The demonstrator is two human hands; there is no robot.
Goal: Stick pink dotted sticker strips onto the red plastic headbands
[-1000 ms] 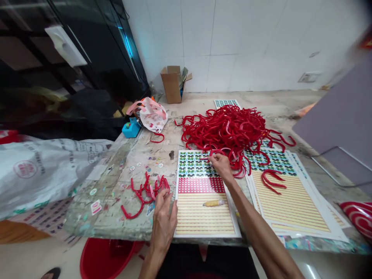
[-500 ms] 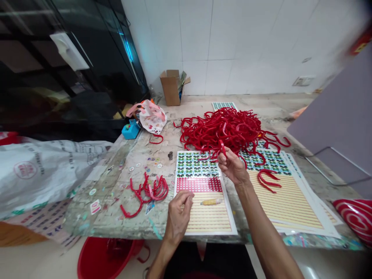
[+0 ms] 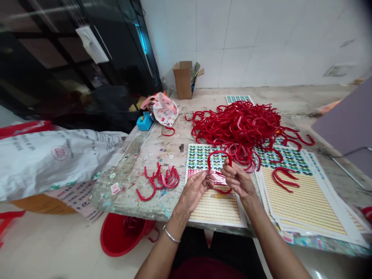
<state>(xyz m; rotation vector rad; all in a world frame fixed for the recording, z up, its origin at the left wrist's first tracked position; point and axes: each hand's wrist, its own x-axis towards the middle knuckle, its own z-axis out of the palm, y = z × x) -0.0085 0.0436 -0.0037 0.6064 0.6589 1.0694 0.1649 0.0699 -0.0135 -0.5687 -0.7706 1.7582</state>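
Observation:
Both hands are in front of me over a printed sticker sheet [image 3: 215, 211]. A thin red headband [image 3: 218, 152] arches upward between them. My left hand [image 3: 195, 190] has its fingertips closed on the left end of the headband. My right hand [image 3: 238, 180] pinches its right end, thumb against fingers. Another red curved strip [image 3: 223, 190] shows lower down between the hands; whether it is joined to the headband I cannot tell. Under the hands lies a yellow pencil-like tool [image 3: 219, 196], partly covered. The sheet carries green-black prints, a red dotted band and tan stripes.
Behind the hands spreads a big pile of red headbands [image 3: 241, 124]. A small group of them [image 3: 165, 178] lies at left. More sheets [image 3: 305, 201] are stacked at right. Farther back stand a cardboard box [image 3: 183, 83] and a blue tape dispenser [image 3: 144, 121]. A red bucket [image 3: 124, 236] sits below.
My left hand has risen and moved right to the headband, which both hands now hold. The headband has turned to show its arch. The view has shifted, so the table sits farther right.

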